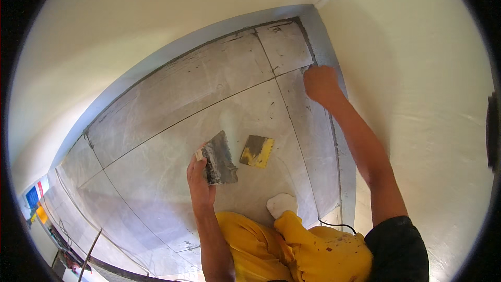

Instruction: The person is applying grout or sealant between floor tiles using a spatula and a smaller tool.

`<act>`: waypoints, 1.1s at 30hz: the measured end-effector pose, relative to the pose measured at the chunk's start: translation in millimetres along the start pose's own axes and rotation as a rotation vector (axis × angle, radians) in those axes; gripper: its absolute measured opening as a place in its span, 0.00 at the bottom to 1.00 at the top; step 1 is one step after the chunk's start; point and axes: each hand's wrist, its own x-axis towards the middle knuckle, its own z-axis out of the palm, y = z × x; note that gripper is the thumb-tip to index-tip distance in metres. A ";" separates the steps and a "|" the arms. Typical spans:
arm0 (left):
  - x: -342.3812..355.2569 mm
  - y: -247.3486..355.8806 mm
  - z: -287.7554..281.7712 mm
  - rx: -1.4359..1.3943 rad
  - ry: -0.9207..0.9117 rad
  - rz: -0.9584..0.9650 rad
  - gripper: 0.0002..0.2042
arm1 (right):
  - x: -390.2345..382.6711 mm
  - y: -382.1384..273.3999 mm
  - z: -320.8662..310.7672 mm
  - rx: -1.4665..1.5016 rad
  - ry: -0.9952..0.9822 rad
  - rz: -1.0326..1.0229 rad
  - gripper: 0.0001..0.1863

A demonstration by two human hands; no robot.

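Observation:
My left hand (199,178) is closed round the pale handle of a wide scraper (220,159), its flat blade smeared with dark grey paste. Close to its right, a yellow spreader (257,151) partly coated in dark paste lies on the tiled floor (182,141). With the arm stretched forward, my right hand (321,84) is a fist low by the right wall, over a tile joint near the dark edge gap. Whatever those fingers hold is hidden behind the knuckles.
Grey skirting (337,83) runs along both cream walls, meeting at the far right corner. A black cable (336,224) lies beside my yellow-clad knee. At the lower left are a thin rod (90,256), a long cord and a blue-and-white package (35,193).

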 end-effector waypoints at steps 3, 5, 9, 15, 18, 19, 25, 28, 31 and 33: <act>-3.0 -1.3 -4.7 -0.031 0.030 -0.056 0.17 | -55.2 -41.0 -41.9 0.372 0.122 -0.161 0.30; -4.9 1.3 -1.6 -0.046 0.048 -0.103 0.15 | -83.8 -67.6 -68.6 0.863 -0.084 -0.503 0.34; -8.3 1.0 22.8 -0.076 0.090 -0.260 0.11 | -118.0 -93.6 -75.2 1.175 -0.165 -0.705 0.35; -6.2 0.5 11.0 -0.196 0.110 -0.257 0.08 | -118.6 -96.8 -62.6 0.871 -0.045 -0.759 0.30; -5.8 2.8 14.8 -0.187 0.116 -0.193 0.10 | -112.2 -90.1 -58.2 0.919 0.083 -0.712 0.25; -6.0 2.2 16.5 -0.139 0.113 -0.182 0.12 | -109.8 -89.3 -57.4 1.011 0.191 -0.655 0.22; -7.6 1.4 15.1 0.007 -0.115 -0.121 0.20 | -97.8 -103.9 -50.9 1.190 0.300 -0.670 0.18; -8.5 2.3 19.1 0.017 -0.126 -0.117 0.19 | -97.0 -105.1 -46.9 1.168 0.286 -0.672 0.19; -6.4 -0.6 17.2 0.015 -0.165 -0.140 0.19 | -96.9 -101.9 -45.3 1.188 0.271 -0.656 0.20; -7.4 1.0 19.0 0.026 -0.148 -0.133 0.19 | -97.6 -103.4 -46.0 1.195 0.257 -0.651 0.20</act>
